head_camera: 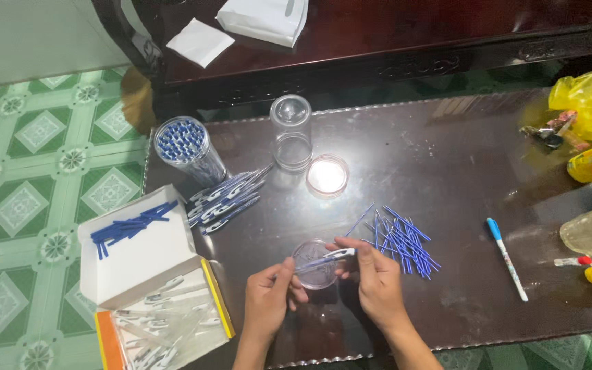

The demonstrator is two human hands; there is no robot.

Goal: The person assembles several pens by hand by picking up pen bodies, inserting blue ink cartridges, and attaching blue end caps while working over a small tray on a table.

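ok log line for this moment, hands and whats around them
left hand: grips pen barrel | right hand: pinches its clip end | beside: loose blue refills | box: pen parts

Both hands, left hand (268,291) and right hand (376,274), pinch one pen (327,259) (blue refills (402,240) lie beside).

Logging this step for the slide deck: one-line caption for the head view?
Left hand and right hand hold a clear pen barrel over a dark table, beside loose blue refills.
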